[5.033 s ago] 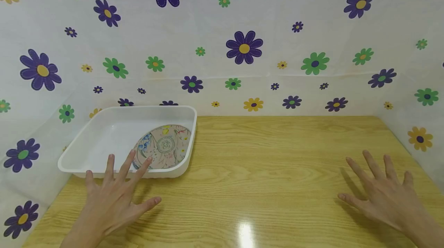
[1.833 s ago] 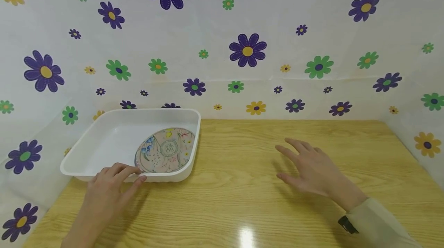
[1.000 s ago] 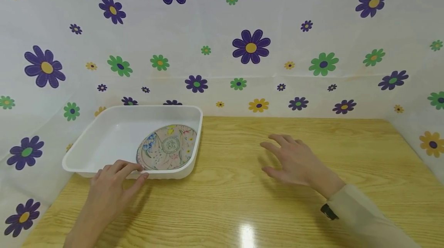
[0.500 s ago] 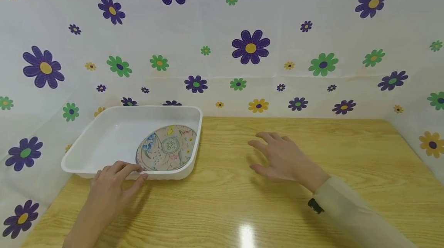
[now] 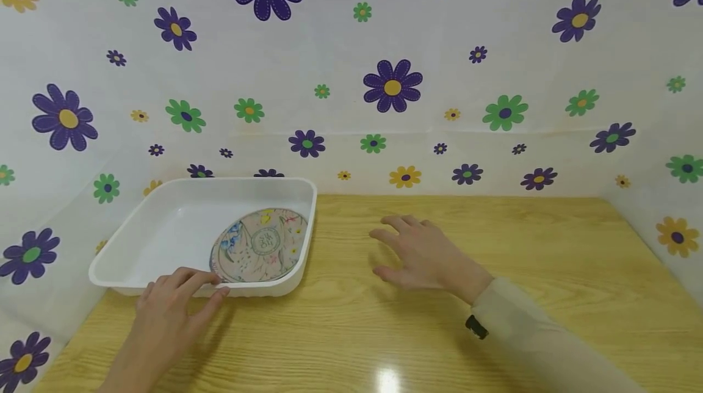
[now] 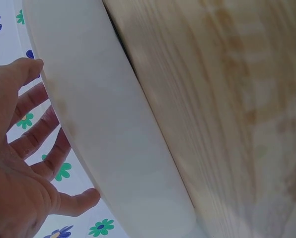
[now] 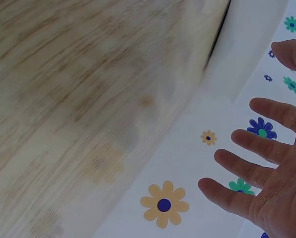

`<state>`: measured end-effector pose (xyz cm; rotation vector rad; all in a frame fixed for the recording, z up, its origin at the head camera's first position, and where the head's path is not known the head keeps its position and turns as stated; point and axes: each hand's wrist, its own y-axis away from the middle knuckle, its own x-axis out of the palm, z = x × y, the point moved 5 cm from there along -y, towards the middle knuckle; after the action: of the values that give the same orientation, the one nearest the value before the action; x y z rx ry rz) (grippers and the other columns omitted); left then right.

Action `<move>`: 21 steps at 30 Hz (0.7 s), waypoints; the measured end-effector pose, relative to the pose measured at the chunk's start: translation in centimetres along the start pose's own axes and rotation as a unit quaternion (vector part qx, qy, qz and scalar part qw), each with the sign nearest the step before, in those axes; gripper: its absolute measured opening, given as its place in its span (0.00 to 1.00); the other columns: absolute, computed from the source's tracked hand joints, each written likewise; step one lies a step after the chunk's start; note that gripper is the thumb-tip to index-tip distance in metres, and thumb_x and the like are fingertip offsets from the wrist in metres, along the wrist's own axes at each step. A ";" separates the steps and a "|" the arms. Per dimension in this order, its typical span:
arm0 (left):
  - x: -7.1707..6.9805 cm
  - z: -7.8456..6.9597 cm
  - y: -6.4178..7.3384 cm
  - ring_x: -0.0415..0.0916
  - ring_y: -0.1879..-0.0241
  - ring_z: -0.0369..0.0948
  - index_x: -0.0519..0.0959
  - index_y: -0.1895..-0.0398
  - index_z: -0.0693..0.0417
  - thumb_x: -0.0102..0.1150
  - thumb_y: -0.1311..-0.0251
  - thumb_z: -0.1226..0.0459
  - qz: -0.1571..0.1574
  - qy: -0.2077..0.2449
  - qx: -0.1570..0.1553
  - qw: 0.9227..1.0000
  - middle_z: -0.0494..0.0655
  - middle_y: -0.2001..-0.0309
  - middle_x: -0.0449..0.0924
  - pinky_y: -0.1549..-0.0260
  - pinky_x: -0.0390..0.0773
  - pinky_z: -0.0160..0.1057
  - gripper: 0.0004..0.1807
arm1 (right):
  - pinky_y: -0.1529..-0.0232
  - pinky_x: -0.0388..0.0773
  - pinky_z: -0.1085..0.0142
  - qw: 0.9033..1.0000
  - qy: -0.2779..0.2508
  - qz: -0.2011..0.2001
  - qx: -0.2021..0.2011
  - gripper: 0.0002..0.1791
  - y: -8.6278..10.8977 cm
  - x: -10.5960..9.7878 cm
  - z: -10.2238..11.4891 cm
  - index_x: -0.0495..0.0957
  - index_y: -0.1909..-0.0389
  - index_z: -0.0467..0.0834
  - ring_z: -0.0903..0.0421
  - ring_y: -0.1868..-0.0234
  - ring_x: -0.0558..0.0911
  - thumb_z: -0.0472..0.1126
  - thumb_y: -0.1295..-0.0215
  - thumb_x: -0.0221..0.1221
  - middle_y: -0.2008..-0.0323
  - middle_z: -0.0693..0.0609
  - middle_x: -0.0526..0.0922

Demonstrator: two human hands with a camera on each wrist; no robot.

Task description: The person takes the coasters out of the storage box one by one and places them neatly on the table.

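Note:
A white rectangular tray point(image 5: 181, 240) stands on the left of the table in the head view. Inside, at its right end, lies a round pink lid or plate point(image 5: 241, 252) with flowers and a central emblem; I cannot tell which. My left hand point(image 5: 167, 313) holds the tray's near rim, with its fingers bent over the edge and the thumb on the outer side. The left wrist view shows the thumb tip point(image 6: 37, 65) at that rim. To the right of the tray, my right hand point(image 5: 420, 255) hovers over the table, fingers spread and touching nothing.
The wood-grain table point(image 5: 351, 332) runs under both hands. A white flower-printed sheet point(image 5: 340, 45) rises behind and along both sides. The tray's back stands close to that sheet. A black band point(image 5: 476, 326) shows at the right sleeve.
My left hand has come from spread above the near edge to holding the tray's rim. My right hand has moved left across the table toward the tray. The tray stays put.

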<state>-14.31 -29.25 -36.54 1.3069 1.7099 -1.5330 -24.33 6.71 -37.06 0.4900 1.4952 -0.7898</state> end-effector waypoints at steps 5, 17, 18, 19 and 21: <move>0.1 0.1 0.0 0.79 0.55 0.61 0.86 0.57 0.47 0.71 0.39 0.54 0.005 -0.003 -0.002 1.000 0.51 0.56 0.85 0.63 0.72 0.67 0.12 | 0.42 0.78 0.39 1.000 -0.004 0.000 -0.003 0.34 -0.8 0.2 0.6 0.72 0.31 0.52 0.40 0.33 0.77 0.66 0.32 0.55 0.31 0.44 0.74; 0.2 0.1 -0.1 0.80 0.57 0.60 0.86 0.58 0.48 0.75 0.44 0.57 -0.005 -0.003 0.002 1.000 0.51 0.57 0.86 0.61 0.73 0.70 0.12 | 0.36 0.76 0.41 1.000 -0.005 0.009 -0.021 0.35 -3.2 0.5 2.1 0.72 0.30 0.54 0.42 0.30 0.75 0.68 0.31 0.52 0.29 0.45 0.73; 0.3 0.1 0.0 0.80 0.57 0.60 0.86 0.58 0.47 0.75 0.44 0.57 -0.006 -0.004 0.003 1.000 0.50 0.57 0.86 0.61 0.73 0.70 0.12 | 0.36 0.76 0.42 1.000 -0.005 0.010 -0.023 0.35 -3.4 0.5 2.3 0.71 0.30 0.55 0.42 0.30 0.75 0.69 0.31 0.52 0.29 0.46 0.73; 0.3 0.1 0.0 0.80 0.57 0.60 0.86 0.58 0.47 0.75 0.44 0.57 -0.008 -0.002 0.005 1.000 0.50 0.57 0.86 0.61 0.73 0.70 0.12 | 0.37 0.76 0.42 1.000 -0.004 0.011 -0.025 0.35 -3.6 0.6 2.4 0.71 0.30 0.55 0.42 0.30 0.75 0.69 0.31 0.52 0.29 0.46 0.73; 0.3 0.1 0.0 0.80 0.57 0.60 0.86 0.58 0.47 0.75 0.44 0.57 -0.012 0.001 0.008 1.000 0.50 0.58 0.86 0.61 0.73 0.70 0.12 | 0.36 0.76 0.42 1.000 -0.004 0.013 -0.029 0.35 -3.9 0.6 2.7 0.71 0.30 0.55 0.43 0.31 0.75 0.69 0.31 0.52 0.29 0.46 0.73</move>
<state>-14.48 -29.29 -36.78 1.2996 1.7237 -1.5634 -25.32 2.02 -36.78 0.4615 1.4967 -0.7265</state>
